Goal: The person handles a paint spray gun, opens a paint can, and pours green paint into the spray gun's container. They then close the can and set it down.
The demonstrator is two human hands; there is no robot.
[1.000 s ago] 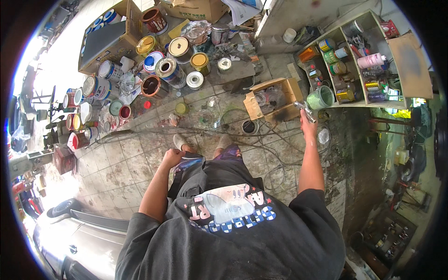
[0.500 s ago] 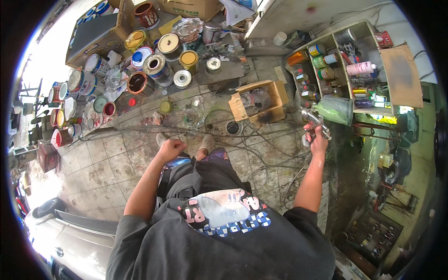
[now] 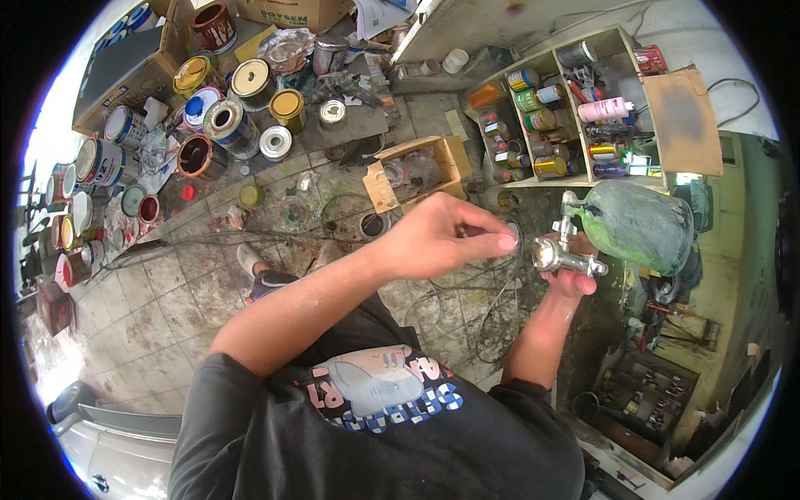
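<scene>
My right hand (image 3: 575, 280) is wrapped round a silver spray gun (image 3: 550, 254) at the right. The gun's translucent cup (image 3: 640, 225), smeared with green and grey paint, sticks out to the right and lies on its side. My left hand (image 3: 437, 240) reaches across in front of me, just left of the gun and apart from it. Its thumb and fingers come together in a pinch; whatever lies between them is too small to make out. Behind the left hand, an open cardboard box (image 3: 460, 156) rests on the floor.
Paint cans (image 3: 252, 79) crowd a low bench at the left and back. A shelf unit (image 3: 612, 79) of bottles and cans stands at the back right. Hoses (image 3: 242, 237) trail over the stained tiles (image 3: 179, 292). At the lower left is a silver car (image 3: 125, 450).
My left hand has swung up and right toward the spray gun. The gun has come nearer and turned, so its cup now shows large at the right. The whole view has shifted right.
</scene>
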